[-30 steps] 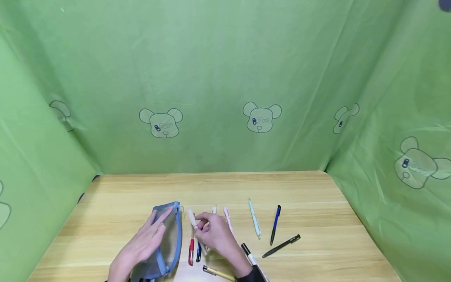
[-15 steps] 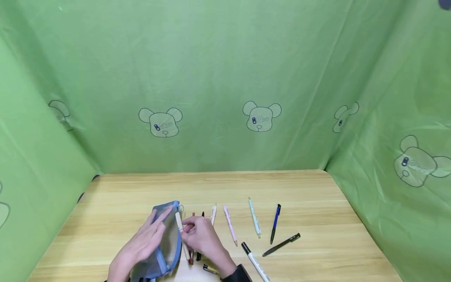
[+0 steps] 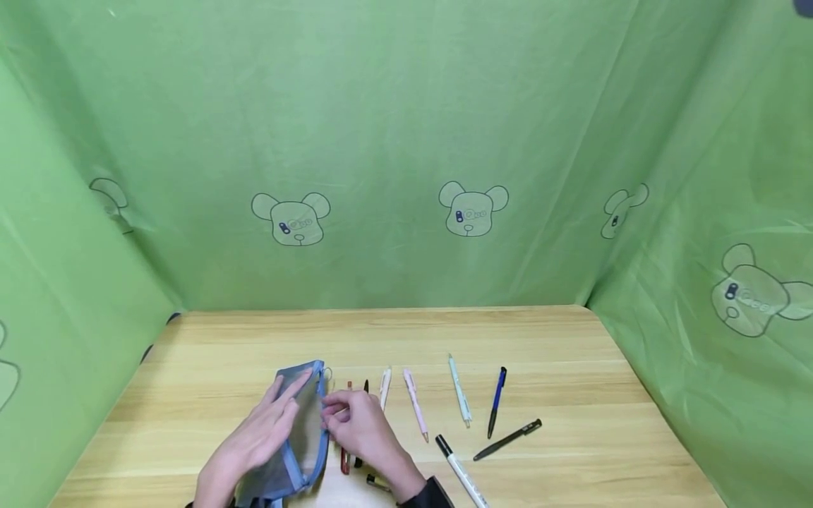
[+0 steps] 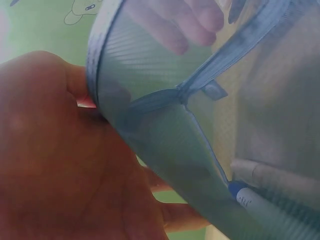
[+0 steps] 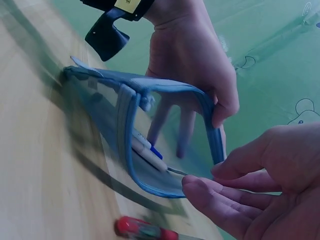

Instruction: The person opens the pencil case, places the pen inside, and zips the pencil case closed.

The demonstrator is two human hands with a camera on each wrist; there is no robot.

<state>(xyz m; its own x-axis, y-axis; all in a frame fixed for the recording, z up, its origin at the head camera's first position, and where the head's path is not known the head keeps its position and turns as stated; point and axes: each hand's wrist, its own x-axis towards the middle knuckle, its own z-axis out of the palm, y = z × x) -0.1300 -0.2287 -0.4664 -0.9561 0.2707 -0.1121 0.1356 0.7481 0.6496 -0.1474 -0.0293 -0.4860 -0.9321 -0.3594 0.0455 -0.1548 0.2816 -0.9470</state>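
A blue mesh pencil case (image 3: pixel 305 437) stands with its zipped mouth gaping to the right. My left hand (image 3: pixel 263 430) holds its upper side, the rim between thumb and fingers, the fingers showing through the mesh in the right wrist view. Inside lie a pale capped pen (image 5: pixel 149 156) and a white pen with a blue end (image 4: pixel 246 196). My right hand (image 3: pixel 358 423) is at the mouth, fingertips right at the blue rim (image 5: pixel 216 142), with no pen showing between them. Under it lie a red pen (image 5: pixel 142 229) and a dark pen (image 3: pixel 365 386), partly hidden.
To the right on the wooden table (image 3: pixel 571 388) lie a white pen (image 3: pixel 385 384), a pink pen (image 3: pixel 416 406), a light blue pen (image 3: pixel 460 391), a blue pen (image 3: pixel 497 402), a black pen (image 3: pixel 508 440) and a black-capped marker (image 3: pixel 462 471). Green cloth (image 3: pixel 381 141) surrounds the table.
My right hand has carried the pale capped pen left into the pencil case's mouth and let go of it. The left hand keeps its place on the case.
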